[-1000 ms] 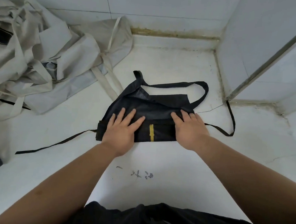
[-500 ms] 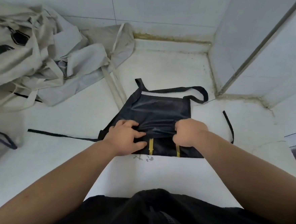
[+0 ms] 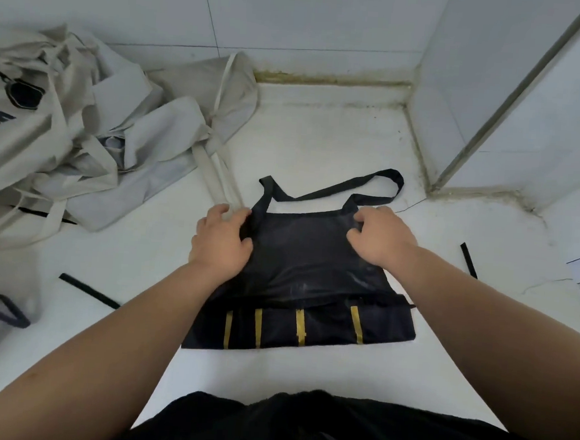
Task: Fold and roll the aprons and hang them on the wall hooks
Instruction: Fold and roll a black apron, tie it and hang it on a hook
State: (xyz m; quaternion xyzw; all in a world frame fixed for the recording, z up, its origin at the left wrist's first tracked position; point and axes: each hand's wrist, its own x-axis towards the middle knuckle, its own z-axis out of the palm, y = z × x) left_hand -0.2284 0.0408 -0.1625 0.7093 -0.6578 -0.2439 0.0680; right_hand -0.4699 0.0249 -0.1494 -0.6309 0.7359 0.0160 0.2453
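White tiled floor, black apron spread flat in the corner, both hands on its bib.
Left hand had its fingers curled over the bib's upper-left corner and right hand pinched the upper-right, with the gold-striped hem nearest the person. Risks from there: an uneven pull would skew the fold, the slick-looking cloth could slide over itself, and the neck strap or loose waist tie might get rolled inside, leaving nothing to hook. Beige aprons lay heaped near the left, a possible snag.
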